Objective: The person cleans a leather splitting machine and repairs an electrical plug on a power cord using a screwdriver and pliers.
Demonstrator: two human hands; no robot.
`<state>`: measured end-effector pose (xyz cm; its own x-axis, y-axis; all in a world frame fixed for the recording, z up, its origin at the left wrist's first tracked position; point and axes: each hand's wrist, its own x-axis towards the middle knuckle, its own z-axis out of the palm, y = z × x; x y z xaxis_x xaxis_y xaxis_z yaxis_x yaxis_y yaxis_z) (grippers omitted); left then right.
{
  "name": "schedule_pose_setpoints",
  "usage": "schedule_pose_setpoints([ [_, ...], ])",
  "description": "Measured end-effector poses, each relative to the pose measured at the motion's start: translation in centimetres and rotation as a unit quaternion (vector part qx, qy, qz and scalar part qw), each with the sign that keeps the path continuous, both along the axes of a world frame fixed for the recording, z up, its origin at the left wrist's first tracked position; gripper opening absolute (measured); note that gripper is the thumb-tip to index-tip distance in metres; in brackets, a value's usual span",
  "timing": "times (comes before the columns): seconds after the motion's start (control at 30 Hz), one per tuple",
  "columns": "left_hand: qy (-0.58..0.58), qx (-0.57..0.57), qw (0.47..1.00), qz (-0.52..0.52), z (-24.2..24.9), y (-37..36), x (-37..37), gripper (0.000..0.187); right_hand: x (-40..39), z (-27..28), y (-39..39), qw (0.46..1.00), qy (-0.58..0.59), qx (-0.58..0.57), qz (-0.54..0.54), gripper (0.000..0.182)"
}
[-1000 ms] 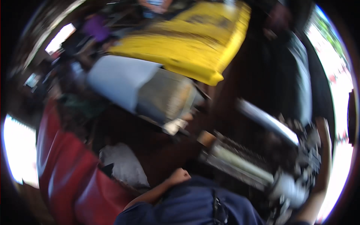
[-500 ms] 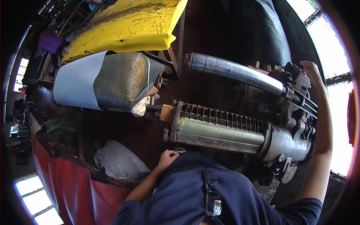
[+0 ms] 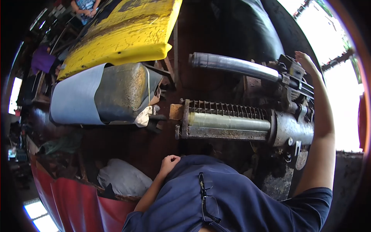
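My right hand (image 3: 305,62) is stretched out at the far right, beside a small box-like part (image 3: 296,70) at the top of the machine's end. Its fingers look extended, with nothing visible in them. My left hand (image 3: 168,164) is held at my waist with the fingers curled in; no object shows in it. In front of me lies the machine: a pale greenish roller (image 3: 230,122) in a rusty metal frame, with a row of thin metal blades (image 3: 228,109) along its far side. Beyond it a shiny steel cylinder (image 3: 235,66) sticks out to the left.
On the left, a grey-blue sheet (image 3: 77,96) drapes over a dark, worn padded block (image 3: 119,87). Behind stands a yellow-covered stand (image 3: 123,33). Red sheets (image 3: 73,201) and a grey bundle (image 3: 123,177) lie lower left. Two other people (image 3: 44,60) are in the background.
The camera view has shifted, so the machine and stands sit differently in the picture. My right hand remains by the machine's end and my left at my waist. Another person's hands now show at the top.
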<state>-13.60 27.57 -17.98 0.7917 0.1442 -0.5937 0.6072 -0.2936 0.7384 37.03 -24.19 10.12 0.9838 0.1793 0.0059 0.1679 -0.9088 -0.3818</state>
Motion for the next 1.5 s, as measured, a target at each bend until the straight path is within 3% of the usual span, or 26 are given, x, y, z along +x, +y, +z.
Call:
schedule_pose_setpoints([
  [0.03, 0.000, -0.003, 1.000, -0.006, 0.1, 0.3, 0.2, 0.026, 0.5, 0.4, -0.4, 0.998, 0.059, -0.014, 0.000, 0.048],
  [0.13, -0.012, 0.005, 0.999, -0.053, 0.0, 0.8, 1.1, 0.025, -2.2, 1.1, 1.0, 0.994, -0.032, -0.104, -0.030, 0.043],
  [0.27, 0.012, 0.016, 0.994, -0.110, -2.2, 2.0, 2.3, 0.028, -7.4, 3.8, 2.1, 0.998, -0.051, 0.014, 0.029, 0.040],
  [0.33, 0.028, 0.039, 0.991, -0.126, -2.4, 2.4, 3.0, 0.029, -13.1, 6.5, 6.3, 0.995, -0.092, -0.015, 0.019, 0.032],
  [0.4, 0.039, 0.062, 0.986, -0.153, -3.3, 3.0, 3.5, 0.030, -16.3, 6.5, 6.8, 0.992, -0.099, 0.067, 0.040, 0.028],
  [0.5, 0.052, 0.067, 0.970, -0.226, -2.3, 4.0, 5.2, 0.031, -23.6, 7.9, 10.7, 0.985, -0.130, 0.077, 0.082, 0.024],
  [0.53, 0.053, 0.073, 0.959, -0.268, -1.8, 4.5, 6.0, 0.031, -25.9, 8.1, 12.0, 0.988, -0.124, 0.062, 0.065, 0.025],
  [0.6, 0.058, 0.083, 0.931, -0.352, -1.0, 5.6, 7.6, 0.031, -29.9, 7.5, 14.1, 0.979, -0.112, 0.136, 0.107, 0.023],
  [0.63, 0.040, 0.117, 0.917, -0.380, -1.0, 6.2, 8.1, 0.030, -31.6, 7.2, 15.4, 0.978, -0.032, 0.197, 0.058, 0.021],
  [0.7, 0.001, 0.183, 0.881, -0.436, -1.3, 7.2, 9.1, 0.030, -34.4, 5.9, 16.5, 0.950, 0.089, 0.290, 0.070, 0.018],
  [0.8, 0.020, 0.189, 0.878, -0.439, -1.7, 7.9, 10.7, 0.030, -36.9, 3.5, 18.3, 0.936, 0.230, 0.243, 0.107, 0.016],
  [0.93, -0.065, 0.152, 0.922, -0.349, 0.3, 7.0, 12.3, 0.027, -39.2, -1.8, 21.5, 0.927, 0.238, 0.273, 0.091, 0.014],
  [0.97, -0.104, 0.159, 0.926, -0.326, 0.9, 6.6, 12.4, 0.025, -39.6, -2.6, 22.2, 0.913, 0.298, 0.277, 0.038, 0.013],
  [1.03, -0.084, 0.152, 0.927, -0.331, 2.6, 6.1, 12.9, 0.024, -39.8, -4.7, 23.5, 0.917, 0.313, 0.248, 0.013, 0.013],
  [1.13, -0.086, 0.168, 0.925, -0.330, 3.3, 5.8, 12.6, 0.021, -41.1, -11.9, 24.3, 0.937, 0.306, 0.164, -0.024, 0.016],
  [1.17, -0.083, 0.183, 0.922, -0.331, 2.9, 5.9, 12.3, 0.021, -41.5, -14.9, 24.5, 0.950, 0.306, 0.069, -0.007, 0.019],
  [1.23, -0.122, 0.196, 0.922, -0.310, 0.2, 7.0, 11.2, 0.023, -42.5, -19.5, 24.5, 0.931, 0.357, 0.073, -0.006, 0.021],
  [1.3, -0.095, 0.175, 0.945, -0.258, 0.8, 8.0, 11.7, 0.025, -43.6, -22.5, 24.9, 0.921, 0.378, 0.094, -0.019, 0.023],
  [1.43, -0.155, 0.162, 0.964, -0.140, 7.6, 9.4, 14.2, 0.044, -45.2, -23.9, 25.6, 0.908, 0.387, 0.141, -0.077, 0.024],
  [1.5, -0.293, 0.138, 0.942, -0.089, 12.3, 9.2, 15.7, 0.034, -44.9, -24.0, 25.6, 0.899, 0.402, 0.144, -0.096, 0.024],
])
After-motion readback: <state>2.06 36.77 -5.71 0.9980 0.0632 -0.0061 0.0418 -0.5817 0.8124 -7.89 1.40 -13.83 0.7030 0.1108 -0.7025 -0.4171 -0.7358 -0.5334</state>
